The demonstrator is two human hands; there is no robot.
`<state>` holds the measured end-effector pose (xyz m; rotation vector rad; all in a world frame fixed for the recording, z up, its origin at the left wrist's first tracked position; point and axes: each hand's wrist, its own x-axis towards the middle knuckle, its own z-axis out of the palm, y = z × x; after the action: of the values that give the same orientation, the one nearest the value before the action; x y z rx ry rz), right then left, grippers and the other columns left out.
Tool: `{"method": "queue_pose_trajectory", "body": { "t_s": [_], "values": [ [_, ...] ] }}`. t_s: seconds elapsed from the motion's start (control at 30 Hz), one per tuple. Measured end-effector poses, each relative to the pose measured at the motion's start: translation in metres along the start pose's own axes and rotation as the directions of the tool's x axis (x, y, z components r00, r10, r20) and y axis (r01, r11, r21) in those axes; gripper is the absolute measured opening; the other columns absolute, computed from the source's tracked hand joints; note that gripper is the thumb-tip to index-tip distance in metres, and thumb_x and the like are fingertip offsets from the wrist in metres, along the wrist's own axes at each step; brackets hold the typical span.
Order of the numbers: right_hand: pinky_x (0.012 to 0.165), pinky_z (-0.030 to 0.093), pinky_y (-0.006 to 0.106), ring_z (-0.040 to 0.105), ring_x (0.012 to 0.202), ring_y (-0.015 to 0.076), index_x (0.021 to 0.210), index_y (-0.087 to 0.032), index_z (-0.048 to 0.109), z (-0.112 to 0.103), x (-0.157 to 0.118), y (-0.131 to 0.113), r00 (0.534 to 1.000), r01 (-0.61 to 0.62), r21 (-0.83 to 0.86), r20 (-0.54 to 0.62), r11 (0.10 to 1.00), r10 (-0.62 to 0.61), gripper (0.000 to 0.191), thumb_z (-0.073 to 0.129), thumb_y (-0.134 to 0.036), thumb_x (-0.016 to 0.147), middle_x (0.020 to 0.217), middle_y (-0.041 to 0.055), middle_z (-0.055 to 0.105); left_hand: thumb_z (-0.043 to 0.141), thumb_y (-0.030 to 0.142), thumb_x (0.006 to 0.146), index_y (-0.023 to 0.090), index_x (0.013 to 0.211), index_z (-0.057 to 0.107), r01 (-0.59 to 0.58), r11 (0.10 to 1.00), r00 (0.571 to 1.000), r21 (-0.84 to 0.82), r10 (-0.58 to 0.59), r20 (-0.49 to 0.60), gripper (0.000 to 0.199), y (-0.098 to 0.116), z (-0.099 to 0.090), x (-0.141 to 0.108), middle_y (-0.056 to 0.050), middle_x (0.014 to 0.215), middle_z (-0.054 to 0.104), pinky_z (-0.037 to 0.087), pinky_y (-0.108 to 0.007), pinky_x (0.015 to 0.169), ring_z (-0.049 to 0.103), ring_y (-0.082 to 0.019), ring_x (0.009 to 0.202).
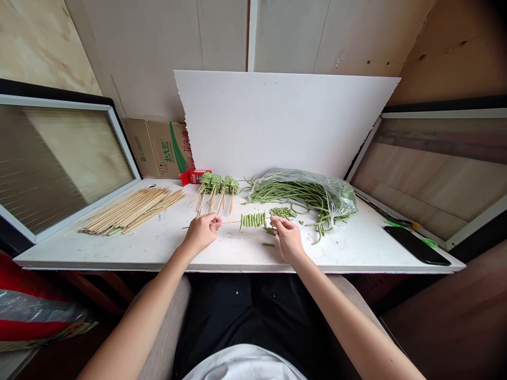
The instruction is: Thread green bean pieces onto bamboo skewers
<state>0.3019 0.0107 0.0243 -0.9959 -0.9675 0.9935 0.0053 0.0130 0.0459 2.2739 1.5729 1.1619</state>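
My left hand (203, 232) is closed around a thin wooden skewer (231, 222), held level above the table. A row of short green bean pieces (253, 220) is threaded crosswise along it. At the skewer's right end, my right hand (285, 235) is closed in a pinch by the last piece; what lies between its fingertips is too small to make out. Beneath and behind that hand lies a small pile of cut bean pieces (282, 212). One loose piece (268, 244) rests nearer the front edge.
Bare skewers (130, 208) are heaped at left. Several filled bean skewers (217, 183) are stacked behind, beside a red packet (194, 177). Long beans (293, 192) spill from a clear plastic bag (340, 195). A phone (415, 244) and scissors (390, 215) lie right; a carton (158, 148) stands back left.
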Motion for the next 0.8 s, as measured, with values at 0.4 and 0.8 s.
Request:
{"method": "queue_pose_trajectory", "body": {
  "t_s": [0.4,0.8],
  "values": [
    [0.067,0.048,0.032,0.064,0.086,0.0229,0.087,-0.020,0.082,-0.002,0.000,0.002,0.999,0.035,-0.039,0.012,0.999,-0.034,0.042,0.087,-0.057,0.070,0.096,0.0092,0.076,0.051,0.005,0.073,0.021,0.082,0.068,0.001,0.998,1.000,-0.055,-0.001,0.007,0.025,-0.003,0.003,-0.002,0.000,0.071,0.073,0.053,-0.026,0.069,0.073,-0.019,0.076],
    [0.068,0.047,0.033,0.057,0.072,0.0172,0.085,-0.020,0.082,0.008,-0.006,-0.007,0.999,0.032,-0.010,0.043,0.999,-0.032,0.038,0.088,-0.055,0.070,0.083,0.0054,0.072,0.054,0.011,0.079,0.021,0.085,0.070,-0.017,0.994,0.998,-0.112,0.010,-0.062,0.019,0.005,-0.002,0.002,-0.002,0.070,0.073,0.054,-0.027,0.069,0.073,-0.020,0.072]
  ]
}}
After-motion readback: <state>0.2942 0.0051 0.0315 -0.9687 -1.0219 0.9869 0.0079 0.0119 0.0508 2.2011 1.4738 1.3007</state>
